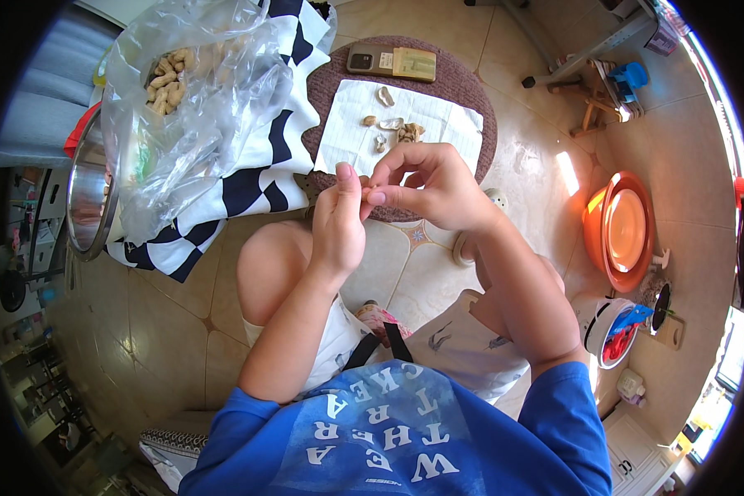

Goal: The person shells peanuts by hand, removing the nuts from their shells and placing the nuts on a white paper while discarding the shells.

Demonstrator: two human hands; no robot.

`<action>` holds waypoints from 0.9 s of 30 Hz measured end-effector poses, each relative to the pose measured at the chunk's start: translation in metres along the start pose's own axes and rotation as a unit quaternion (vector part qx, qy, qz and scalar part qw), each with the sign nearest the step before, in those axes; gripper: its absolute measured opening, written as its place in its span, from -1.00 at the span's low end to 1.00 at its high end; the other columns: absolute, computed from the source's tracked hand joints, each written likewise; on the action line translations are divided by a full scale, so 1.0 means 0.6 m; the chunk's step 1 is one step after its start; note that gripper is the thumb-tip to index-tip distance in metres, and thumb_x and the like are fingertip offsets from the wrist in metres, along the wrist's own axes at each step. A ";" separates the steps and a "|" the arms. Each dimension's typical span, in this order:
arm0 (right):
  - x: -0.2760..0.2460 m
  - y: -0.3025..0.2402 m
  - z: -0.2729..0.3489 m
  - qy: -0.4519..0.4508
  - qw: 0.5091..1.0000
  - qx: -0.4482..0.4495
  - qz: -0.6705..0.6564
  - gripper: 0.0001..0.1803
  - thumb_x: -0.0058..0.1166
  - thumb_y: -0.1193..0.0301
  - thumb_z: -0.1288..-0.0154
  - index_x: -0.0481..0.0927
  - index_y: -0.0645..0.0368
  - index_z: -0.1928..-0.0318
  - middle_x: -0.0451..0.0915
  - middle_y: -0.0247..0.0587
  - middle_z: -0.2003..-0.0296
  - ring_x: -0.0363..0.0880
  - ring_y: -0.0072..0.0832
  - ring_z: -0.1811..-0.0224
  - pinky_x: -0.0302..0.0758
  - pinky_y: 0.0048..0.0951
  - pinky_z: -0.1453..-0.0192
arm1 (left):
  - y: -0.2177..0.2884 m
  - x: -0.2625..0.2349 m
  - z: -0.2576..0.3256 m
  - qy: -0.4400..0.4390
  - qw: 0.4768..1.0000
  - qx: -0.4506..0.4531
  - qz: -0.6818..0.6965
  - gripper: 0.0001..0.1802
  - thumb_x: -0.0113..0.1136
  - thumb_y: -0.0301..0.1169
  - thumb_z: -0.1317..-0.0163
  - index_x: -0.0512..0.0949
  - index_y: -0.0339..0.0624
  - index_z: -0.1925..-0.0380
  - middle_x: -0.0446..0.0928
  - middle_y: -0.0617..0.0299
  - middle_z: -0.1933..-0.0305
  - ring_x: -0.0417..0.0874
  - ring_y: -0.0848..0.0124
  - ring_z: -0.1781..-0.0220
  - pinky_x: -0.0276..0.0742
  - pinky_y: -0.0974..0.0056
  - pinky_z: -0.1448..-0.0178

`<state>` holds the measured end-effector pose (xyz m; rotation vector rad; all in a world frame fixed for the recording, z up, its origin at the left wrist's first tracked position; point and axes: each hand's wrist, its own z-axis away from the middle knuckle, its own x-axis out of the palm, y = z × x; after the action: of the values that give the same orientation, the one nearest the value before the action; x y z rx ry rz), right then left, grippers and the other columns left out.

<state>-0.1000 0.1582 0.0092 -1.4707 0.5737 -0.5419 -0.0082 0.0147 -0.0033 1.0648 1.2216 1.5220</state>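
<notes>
Your left hand (337,227) and right hand (426,190) meet above the round brown surface (463,91), fingers pinched together on a small peanut (364,183) between them. Shell bits lie on the white paper (438,124) there. A clear bag of peanuts (174,78) sits left; beige floor tiles (165,331) surround you.

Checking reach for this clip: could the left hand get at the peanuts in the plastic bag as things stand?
Probably yes. The plastic bag lies open on the person's left, peanuts visible, nothing between. But the left hand is busy, meeting the right hand over a small piece.
</notes>
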 end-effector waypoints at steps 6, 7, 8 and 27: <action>-0.010 -0.002 0.003 -0.049 0.998 0.026 -0.031 -0.84 0.35 0.51 -0.15 0.63 0.24 0.29 0.64 -0.38 0.36 0.55 -0.70 0.29 0.50 -0.61 0.22 | -0.007 -0.003 0.004 -0.019 0.999 -0.022 0.036 -0.46 -0.26 -0.06 -0.53 0.51 -0.17 0.50 0.28 0.51 0.61 0.13 0.73 0.61 -0.01 0.52 0.54; -0.012 -0.004 0.004 -0.051 0.998 0.030 -0.017 -0.84 0.36 0.51 -0.14 0.62 0.24 0.29 0.64 -0.39 0.36 0.55 -0.71 0.30 0.50 -0.61 0.22 | -0.007 -0.001 0.004 -0.014 1.000 -0.004 0.021 -0.47 -0.25 -0.09 -0.53 0.51 -0.18 0.50 0.28 0.50 0.60 0.14 0.73 0.60 0.00 0.51 0.53; -0.014 -0.008 0.005 -0.053 0.998 0.033 -0.003 -0.84 0.36 0.51 -0.14 0.62 0.24 0.29 0.63 -0.39 0.37 0.54 -0.71 0.31 0.50 -0.61 0.22 | -0.008 0.002 0.004 -0.010 1.000 0.013 0.005 -0.48 -0.24 -0.12 -0.53 0.51 -0.19 0.49 0.29 0.50 0.60 0.15 0.72 0.59 0.02 0.51 0.52; 0.049 0.009 0.004 0.146 0.955 -0.204 0.160 -0.86 0.35 0.55 -0.07 0.61 0.25 0.42 0.59 -0.27 0.50 0.60 -0.52 0.49 0.55 -0.53 0.44 | -0.015 0.013 -0.001 0.130 0.977 -0.065 0.159 -0.56 -0.13 -0.05 -0.49 0.37 -0.04 0.53 0.28 0.46 0.58 0.21 0.66 0.59 0.11 0.49 0.52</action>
<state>-0.0764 0.1409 0.0028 -1.6488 1.1931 -0.3982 -0.0094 0.0233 -0.0117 1.0325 1.1439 2.0120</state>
